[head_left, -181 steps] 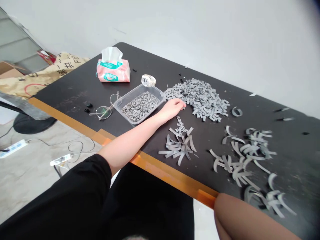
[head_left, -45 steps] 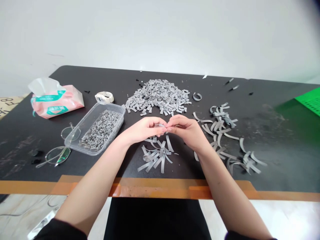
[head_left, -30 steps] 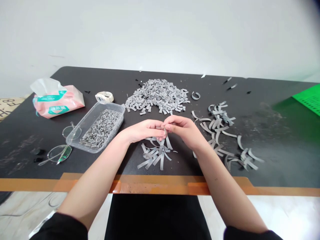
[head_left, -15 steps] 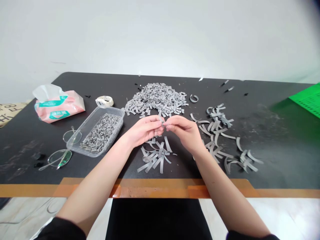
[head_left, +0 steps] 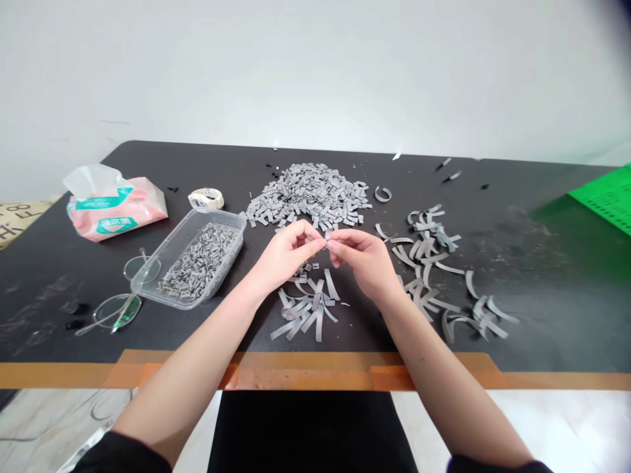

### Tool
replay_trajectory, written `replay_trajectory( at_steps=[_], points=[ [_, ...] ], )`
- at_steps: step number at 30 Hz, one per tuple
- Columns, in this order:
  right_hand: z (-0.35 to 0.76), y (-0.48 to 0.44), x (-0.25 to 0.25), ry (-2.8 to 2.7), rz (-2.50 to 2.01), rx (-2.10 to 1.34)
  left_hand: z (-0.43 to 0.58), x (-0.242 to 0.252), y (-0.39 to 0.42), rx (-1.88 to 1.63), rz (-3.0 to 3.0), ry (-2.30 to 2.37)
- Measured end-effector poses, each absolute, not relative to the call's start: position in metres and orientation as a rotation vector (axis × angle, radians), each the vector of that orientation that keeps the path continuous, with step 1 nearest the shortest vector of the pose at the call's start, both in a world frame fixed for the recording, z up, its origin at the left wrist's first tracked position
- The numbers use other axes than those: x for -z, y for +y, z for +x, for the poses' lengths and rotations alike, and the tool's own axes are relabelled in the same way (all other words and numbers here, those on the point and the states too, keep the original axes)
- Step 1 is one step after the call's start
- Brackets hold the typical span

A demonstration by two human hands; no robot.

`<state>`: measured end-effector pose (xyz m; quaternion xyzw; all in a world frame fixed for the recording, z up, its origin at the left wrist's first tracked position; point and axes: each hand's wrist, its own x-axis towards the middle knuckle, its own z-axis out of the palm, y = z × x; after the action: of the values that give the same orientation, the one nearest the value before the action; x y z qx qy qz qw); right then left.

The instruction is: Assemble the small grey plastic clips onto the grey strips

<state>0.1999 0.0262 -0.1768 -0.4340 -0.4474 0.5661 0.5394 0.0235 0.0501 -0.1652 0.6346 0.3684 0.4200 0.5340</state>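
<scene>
My left hand (head_left: 290, 255) and my right hand (head_left: 363, 259) meet tip to tip over the middle of the table, both pinched closed. Between their fingertips is a small grey strip piece (head_left: 328, 234), mostly covered by thumbs and fingers. Beyond the hands lies a heap of short flat grey pieces (head_left: 310, 190). Just below them, a bunch of curved grey strips (head_left: 309, 312) rests on the table, with a few small grey clips (head_left: 306, 267) partly hidden by my left hand. More curved grey strips (head_left: 428, 259) spread out to the right of my right hand.
Left of my forearm stands a clear plastic box (head_left: 140, 289) holding many small grey clips. Around it are eyeglasses (head_left: 118, 310), a white tape roll (head_left: 206, 198) and a pink tissue pack (head_left: 116, 209). A green perforated tray (head_left: 606, 197) is at the far right.
Both hands have drawn closer at the fingertips. My left hand has turned, thumb now meeting the right thumb over the small piece, and the clips beneath show more.
</scene>
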Motion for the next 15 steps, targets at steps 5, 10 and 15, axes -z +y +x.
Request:
replay_trajectory(
  at_steps=[5, 10, 15],
  points=[
    [0.202, 0.027, 0.176, -1.033, -0.919, -1.485, 0.019, 0.162, 0.049, -1.063, 1.891, 0.853],
    [0.204, 0.026, 0.173, -1.073, -0.902, -1.534, 0.011, 0.161, 0.054, -0.956, 2.002, 0.832],
    [0.205, 0.027, 0.176, -1.188, -0.932, -1.47, 0.014, 0.163, 0.052, -0.943, 2.051, 0.866]
  ],
)
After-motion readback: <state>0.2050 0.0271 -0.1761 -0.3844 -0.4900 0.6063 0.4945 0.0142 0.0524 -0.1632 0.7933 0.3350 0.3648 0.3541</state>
